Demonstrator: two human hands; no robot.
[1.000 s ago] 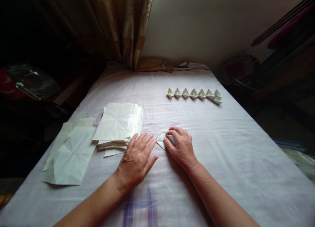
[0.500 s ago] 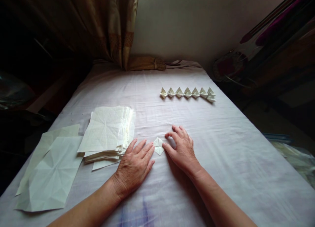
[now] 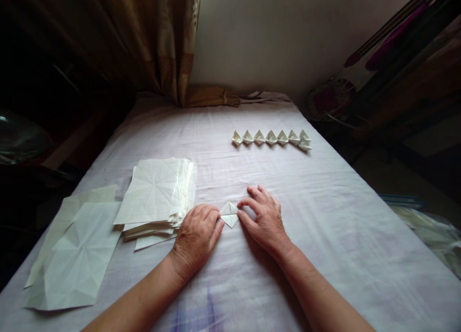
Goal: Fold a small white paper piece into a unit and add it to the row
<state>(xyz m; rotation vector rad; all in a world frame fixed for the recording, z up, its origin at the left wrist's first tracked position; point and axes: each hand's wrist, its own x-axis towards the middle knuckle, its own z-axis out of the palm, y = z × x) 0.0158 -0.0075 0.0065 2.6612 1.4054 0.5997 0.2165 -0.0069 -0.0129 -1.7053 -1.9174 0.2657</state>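
Note:
A small folded paper diamond [image 3: 229,215], white with crease lines crossing at its middle, lies on the bed sheet between my hands. My left hand [image 3: 196,233] has its fingers curled, with thumb and forefinger closed on the diamond's left corner. At the right corner, the thumb and forefinger of my right hand [image 3: 264,219] pinch the edge while the other fingers stay loosely bent above the sheet. Just left of my left hand is a thick stack of creased paper squares [image 3: 153,190]. Farther back, a row of folded paper pieces [image 3: 271,138] stands with pointed tips up.
Two loose creased sheets [image 3: 77,260] overlap at the left, near the edge of the bed sheet [image 3: 324,236]. A brown patterned curtain [image 3: 180,48] hangs at the back, its hem by the bed. Clear plastic bags [image 3: 428,226] lie beyond the right edge.
My left hand's fingers have curled in from lying flat, and its thumb has come up to the diamond's left corner. My right hand's forefinger has come down to its thumb. The view has shifted slightly.

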